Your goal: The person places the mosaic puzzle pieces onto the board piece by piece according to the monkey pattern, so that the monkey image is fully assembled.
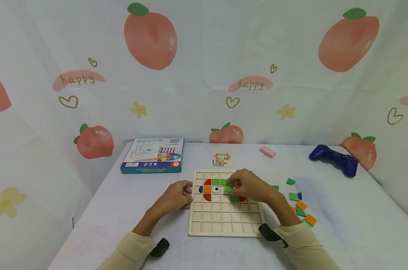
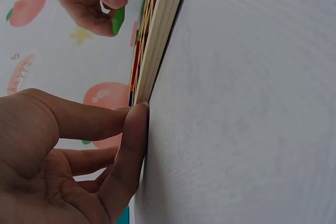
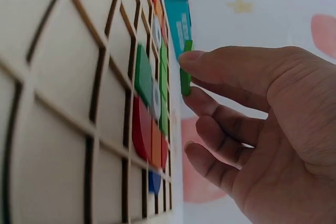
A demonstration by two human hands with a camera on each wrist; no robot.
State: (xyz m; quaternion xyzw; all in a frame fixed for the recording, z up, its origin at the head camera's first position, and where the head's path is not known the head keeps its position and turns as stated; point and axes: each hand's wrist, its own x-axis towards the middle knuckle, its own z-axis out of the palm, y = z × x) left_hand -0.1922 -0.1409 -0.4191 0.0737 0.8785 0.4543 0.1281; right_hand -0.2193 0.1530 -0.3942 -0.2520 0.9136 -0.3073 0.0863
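"How do the hands look from your end?"

"On my head feed, the right hand [image 1: 250, 184] pinches a bright green square tile [image 1: 229, 188] above the pale wooden grid board [image 1: 220, 216]. The left hand [image 1: 176, 195] grips the board's left edge."

"Is that tile down on the grid?"

"From the head alone I can't tell. My right wrist feed settles it: there's a gap between tile and board. The left wrist feed agrees, and shows thumb and finger meeting at the board's rim."

"What does the right hand hide from your head feed?"

"I see one white tile with a black-centred eye [image 1: 215, 189] there; the right wrist feed gives me a second white eye tile [image 3: 156, 103], plus an orange tile [image 3: 156, 142] between red pieces and a blue rounded tile [image 3: 154, 181]."

"And what shows only from the head?"

"The small printed picture card [image 1: 222, 159] behind the board, loose coloured pieces [image 1: 293, 196] to its right, and a dark blue game controller [image 1: 334, 159] farther right."
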